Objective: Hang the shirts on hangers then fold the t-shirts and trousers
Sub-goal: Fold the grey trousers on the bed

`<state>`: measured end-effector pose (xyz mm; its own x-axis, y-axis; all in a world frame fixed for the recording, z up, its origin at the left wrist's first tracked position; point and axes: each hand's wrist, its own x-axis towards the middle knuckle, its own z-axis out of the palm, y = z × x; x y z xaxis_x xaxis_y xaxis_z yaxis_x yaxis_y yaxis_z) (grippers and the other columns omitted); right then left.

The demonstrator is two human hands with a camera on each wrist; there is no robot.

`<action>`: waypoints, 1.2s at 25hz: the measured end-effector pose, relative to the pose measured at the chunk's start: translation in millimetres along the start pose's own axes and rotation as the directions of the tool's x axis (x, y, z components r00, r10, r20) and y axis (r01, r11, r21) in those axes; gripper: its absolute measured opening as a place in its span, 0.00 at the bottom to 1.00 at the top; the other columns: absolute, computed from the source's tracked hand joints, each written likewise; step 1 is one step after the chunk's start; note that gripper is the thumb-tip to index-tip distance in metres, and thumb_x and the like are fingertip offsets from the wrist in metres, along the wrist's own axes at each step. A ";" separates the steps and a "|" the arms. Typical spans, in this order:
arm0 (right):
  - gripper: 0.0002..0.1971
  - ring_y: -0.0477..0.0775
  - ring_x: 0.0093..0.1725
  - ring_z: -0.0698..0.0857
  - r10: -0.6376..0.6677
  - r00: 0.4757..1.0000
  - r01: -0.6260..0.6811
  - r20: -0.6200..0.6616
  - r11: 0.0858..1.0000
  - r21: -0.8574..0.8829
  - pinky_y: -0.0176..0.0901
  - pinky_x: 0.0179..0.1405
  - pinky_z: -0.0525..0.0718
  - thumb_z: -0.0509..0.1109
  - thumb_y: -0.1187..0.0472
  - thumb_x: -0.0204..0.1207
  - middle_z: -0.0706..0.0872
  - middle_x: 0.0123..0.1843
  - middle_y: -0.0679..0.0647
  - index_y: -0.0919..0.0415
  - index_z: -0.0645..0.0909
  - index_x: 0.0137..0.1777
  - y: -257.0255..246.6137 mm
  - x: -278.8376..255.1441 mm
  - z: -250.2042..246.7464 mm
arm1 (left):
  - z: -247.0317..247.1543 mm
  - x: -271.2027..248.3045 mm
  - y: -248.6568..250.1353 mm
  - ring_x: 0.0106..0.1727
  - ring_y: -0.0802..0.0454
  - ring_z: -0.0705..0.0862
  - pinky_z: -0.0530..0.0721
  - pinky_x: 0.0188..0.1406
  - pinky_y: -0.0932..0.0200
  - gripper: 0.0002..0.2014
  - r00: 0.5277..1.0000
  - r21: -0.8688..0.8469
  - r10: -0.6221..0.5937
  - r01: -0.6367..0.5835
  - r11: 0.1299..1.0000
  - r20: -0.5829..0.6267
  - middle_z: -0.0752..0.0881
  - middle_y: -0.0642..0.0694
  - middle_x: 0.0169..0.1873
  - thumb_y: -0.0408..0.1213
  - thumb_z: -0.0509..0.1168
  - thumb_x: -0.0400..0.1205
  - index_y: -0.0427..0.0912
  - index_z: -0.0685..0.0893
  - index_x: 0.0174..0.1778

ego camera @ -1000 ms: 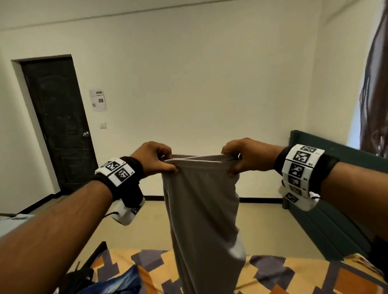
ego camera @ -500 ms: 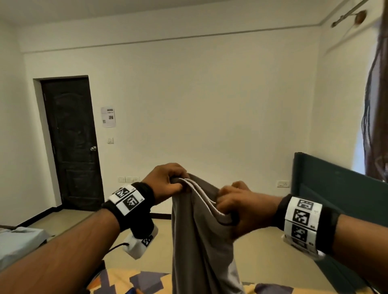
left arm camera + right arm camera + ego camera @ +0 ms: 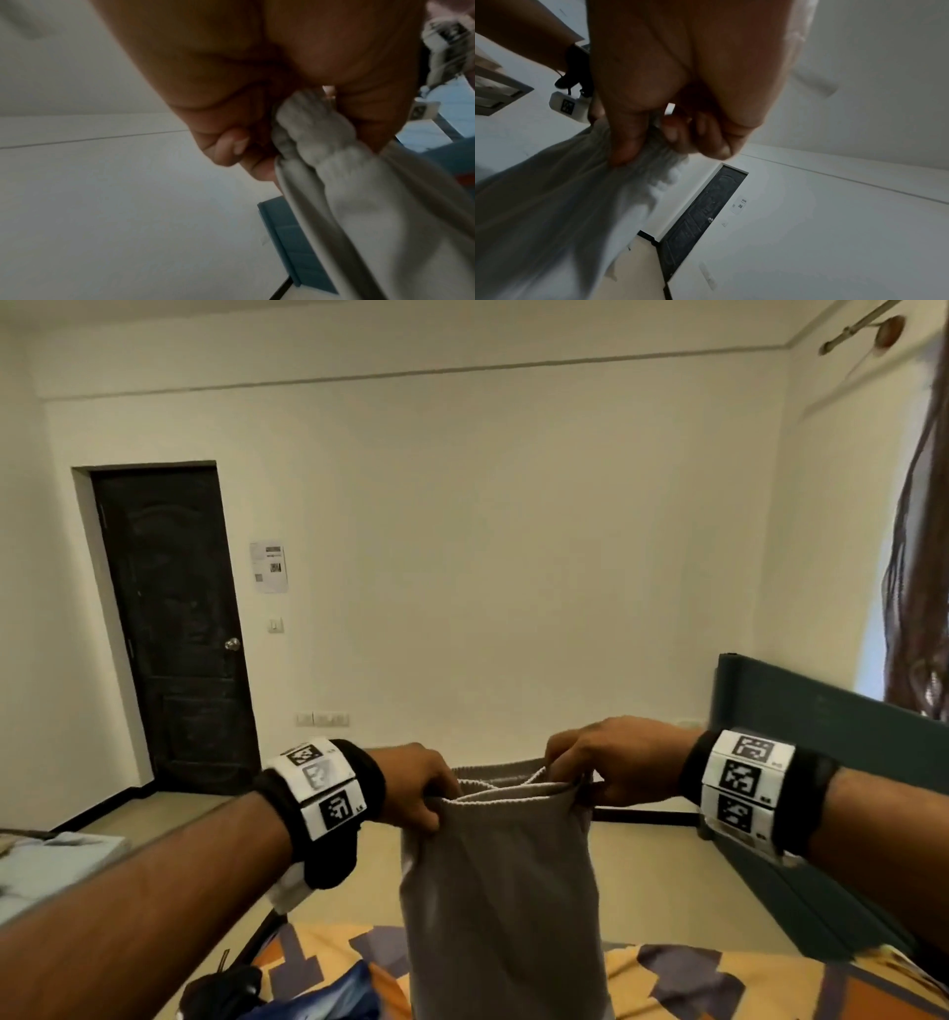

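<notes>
Trousers: my grey trousers [image 3: 500,891] hang in mid-air at lower centre of the head view, waistband up and gaping, legs dropping out of frame over the patterned bedspread [image 3: 693,978].
Left grip: my left hand [image 3: 411,785] is clamped on the ribbed waistband's left end; in the left wrist view my fingers [image 3: 231,146] curl around the bunched elastic.
Right grip: my right hand [image 3: 611,757] is clamped on the waistband's right end, thumb pressing the cloth in the right wrist view.
Writing: the left wristband [image 3: 321,785] carries black-and-white square codes and a tiny mark I cannot read; the paper notice [image 3: 268,566] beside the dark door [image 3: 174,629], centre left, is too small to read.
Right edge: a green bed frame [image 3: 821,706].
</notes>
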<state>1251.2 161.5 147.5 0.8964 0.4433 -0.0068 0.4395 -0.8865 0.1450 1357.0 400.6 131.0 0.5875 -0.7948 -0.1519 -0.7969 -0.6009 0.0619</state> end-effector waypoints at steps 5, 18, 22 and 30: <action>0.16 0.46 0.59 0.82 -0.052 0.968 -0.017 0.247 0.963 0.268 0.44 0.59 0.84 0.76 0.60 0.74 0.83 0.64 0.45 0.50 0.85 0.61 -64.4 17.3 25.1 | 29.2 -20.7 -26.0 0.38 0.49 0.80 0.77 0.38 0.57 0.07 0.998 -0.117 -0.025 0.018 0.993 -0.058 0.84 0.42 0.36 0.42 0.67 0.72 0.43 0.85 0.39; 0.19 0.49 0.57 0.80 0.179 0.980 -0.198 0.089 0.926 0.320 0.46 0.59 0.84 0.77 0.66 0.71 0.80 0.59 0.47 0.47 0.78 0.57 -64.5 27.7 43.8 | 58.7 -39.5 -46.5 0.73 0.46 0.70 0.72 0.70 0.56 0.21 0.993 -0.109 0.121 -0.120 0.987 0.007 0.68 0.46 0.73 0.52 0.66 0.68 0.41 0.90 0.47; 0.29 0.48 0.55 0.84 0.331 0.928 -0.373 0.172 0.846 0.380 0.45 0.56 0.86 0.80 0.61 0.69 0.84 0.59 0.46 0.44 0.72 0.66 -48.4 15.8 43.1 | 75.4 -38.5 -61.3 0.62 0.54 0.75 0.78 0.63 0.54 0.12 0.944 -0.162 0.161 -0.213 0.963 -0.287 0.67 0.55 0.70 0.46 0.70 0.70 0.44 0.91 0.43; 0.21 0.43 0.49 0.82 0.355 0.934 -0.305 -0.040 0.850 0.430 0.41 0.52 0.85 0.79 0.62 0.69 0.85 0.54 0.45 0.50 0.82 0.61 -43.1 16.0 38.5 | 62.0 -16.6 5.2 0.76 0.54 0.68 0.70 0.74 0.48 0.47 0.969 -0.164 0.020 -0.063 0.984 -0.248 0.69 0.57 0.77 0.75 0.61 0.61 0.62 0.64 0.77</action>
<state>1248.8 201.6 103.1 0.9909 0.1045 0.0845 0.1253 -0.9455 -0.3005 1334.4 415.9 72.7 0.5876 -0.8031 0.0988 -0.7984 -0.5556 0.2322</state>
